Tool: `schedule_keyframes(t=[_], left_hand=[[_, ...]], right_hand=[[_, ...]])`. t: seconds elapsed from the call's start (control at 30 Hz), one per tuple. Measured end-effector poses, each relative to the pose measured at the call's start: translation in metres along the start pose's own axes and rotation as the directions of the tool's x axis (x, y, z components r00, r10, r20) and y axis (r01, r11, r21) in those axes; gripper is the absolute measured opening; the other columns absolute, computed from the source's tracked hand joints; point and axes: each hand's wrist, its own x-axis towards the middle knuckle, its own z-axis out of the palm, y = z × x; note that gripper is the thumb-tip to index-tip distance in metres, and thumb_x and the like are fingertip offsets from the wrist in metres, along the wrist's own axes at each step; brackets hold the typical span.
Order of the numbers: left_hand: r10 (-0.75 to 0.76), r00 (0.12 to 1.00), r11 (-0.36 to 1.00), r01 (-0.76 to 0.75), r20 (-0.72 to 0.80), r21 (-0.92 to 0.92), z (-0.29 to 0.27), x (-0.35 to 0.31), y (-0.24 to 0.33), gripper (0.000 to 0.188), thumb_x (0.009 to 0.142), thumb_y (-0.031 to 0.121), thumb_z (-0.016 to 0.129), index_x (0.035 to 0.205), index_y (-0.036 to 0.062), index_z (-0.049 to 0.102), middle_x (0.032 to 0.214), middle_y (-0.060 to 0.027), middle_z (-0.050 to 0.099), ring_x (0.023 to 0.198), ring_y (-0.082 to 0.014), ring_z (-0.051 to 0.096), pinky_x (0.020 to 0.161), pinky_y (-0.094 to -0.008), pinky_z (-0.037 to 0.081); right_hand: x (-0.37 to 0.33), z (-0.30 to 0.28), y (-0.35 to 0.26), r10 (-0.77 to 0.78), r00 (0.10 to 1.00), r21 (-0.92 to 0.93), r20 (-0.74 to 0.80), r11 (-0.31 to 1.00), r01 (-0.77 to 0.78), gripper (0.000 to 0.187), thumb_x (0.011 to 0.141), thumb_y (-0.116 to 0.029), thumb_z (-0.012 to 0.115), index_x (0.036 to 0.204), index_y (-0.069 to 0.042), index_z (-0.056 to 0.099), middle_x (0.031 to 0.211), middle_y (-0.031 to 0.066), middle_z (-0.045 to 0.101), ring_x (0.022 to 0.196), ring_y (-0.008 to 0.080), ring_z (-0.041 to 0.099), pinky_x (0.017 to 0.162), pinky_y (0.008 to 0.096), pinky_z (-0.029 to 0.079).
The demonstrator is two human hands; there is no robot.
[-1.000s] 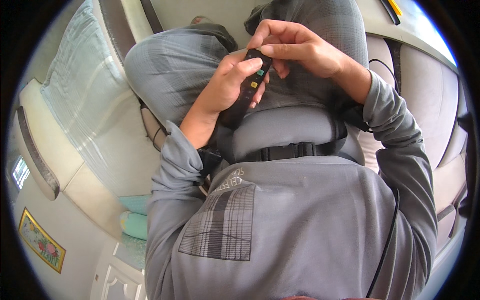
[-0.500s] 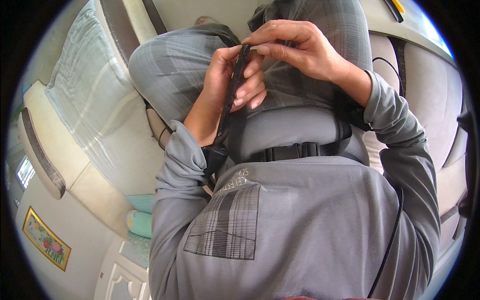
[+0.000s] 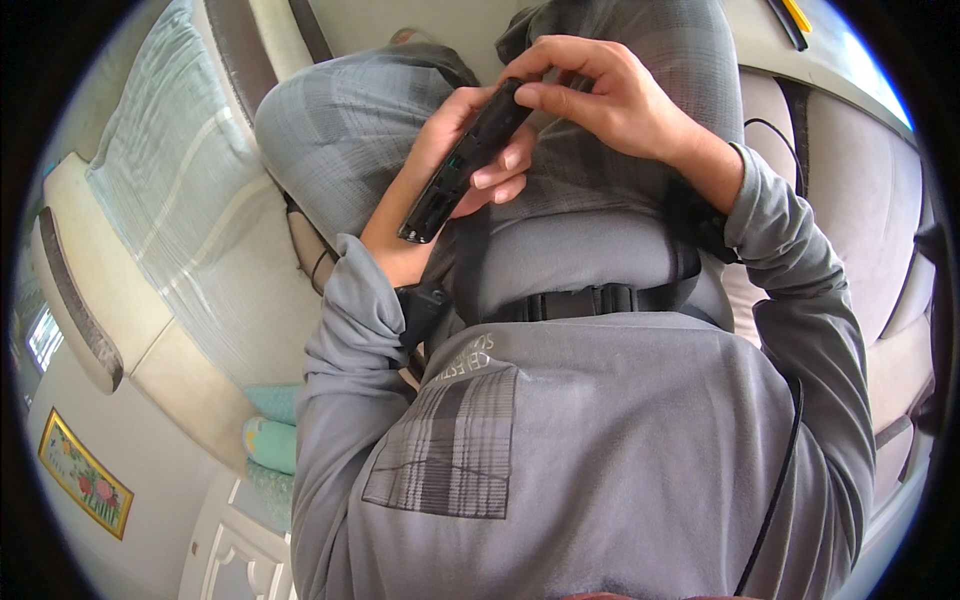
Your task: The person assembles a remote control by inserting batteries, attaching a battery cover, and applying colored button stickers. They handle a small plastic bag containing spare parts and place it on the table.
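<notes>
A long, narrow black device (image 3: 456,168) lies slanted above my lap. Recesses and small parts, with a hint of green, show on its upward face; its exact kind I cannot make out. My left hand (image 3: 508,172) is closed round it from beneath, fingertips showing along its right side. At the far end, the thumb and forefinger of my right hand (image 3: 615,98) pinch the device's tip. Whether a smaller piece sits between those fingers is hidden.
I sit cross-legged in plaid trousers, a black buckled strap (image 3: 580,302) across my waist. Left of me is a cushioned seat with a pale blue cover (image 3: 190,200). A table corner (image 3: 845,45) with yellow and black items is at the far right. A thin black cable (image 3: 775,490) runs along my shirt.
The device has turned from its thin edge to show its broader, recessed face, and its near end has swung left. My right fingers have shifted slightly along its far end.
</notes>
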Motion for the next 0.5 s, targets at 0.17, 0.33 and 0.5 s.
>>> schedule_keyframes(t=[0.17, 0.33, 0.5], left_hand=[[0.106, 0.979, 0.990, -0.088, -0.173, 0.106, 0.011, -0.004, 0.000, 0.047, 0.109, 0.052, 0.042, 0.122, 0.0095, 0.058, 0.084, -0.0111, 0.067, 0.047, -0.0110, 0.052, 0.048, -0.0274, 0.046], [0.171, 0.954, 0.962, -0.108, -0.248, 0.251, 0.015, 0.003, -0.006, 0.050, 0.107, 0.050, 0.048, 0.133, 0.0075, 0.050, 0.086, -0.0125, 0.068, 0.047, -0.0106, 0.052, 0.044, -0.0232, 0.044], [0.261, 0.934, 0.927, -0.173, -0.243, 0.333, 0.016, 0.003, -0.002, 0.054, 0.108, 0.050, 0.044, 0.141, 0.0067, 0.046, 0.083, -0.0119, 0.066, 0.046, -0.0106, 0.052, 0.043, -0.0236, 0.044]], right_hand=[[0.005, 0.000, 0.008, 0.065, 0.994, 0.080, -0.093, 0.995, -0.058, 0.020, 0.095, -0.007, 0.071, 0.114, -0.002, 0.074, 0.098, 0.0080, 0.068, 0.089, 0.0177, 0.067, 0.079, 0.0288, 0.053], [0.004, 0.000, 0.007, -0.135, 0.983, -0.131, -0.125, 0.984, 0.118, 0.030, 0.086, -0.009, 0.074, 0.115, -0.004, 0.075, 0.113, 0.0140, 0.069, 0.105, 0.0312, 0.068, 0.094, 0.0395, 0.056], [0.006, -0.022, -0.004, -0.049, 0.984, -0.083, -0.173, 0.996, 0.035, 0.040, 0.088, -0.009, 0.073, 0.127, -0.003, 0.067, 0.116, 0.0145, 0.068, 0.101, 0.0282, 0.070, 0.085, 0.0370, 0.059]])
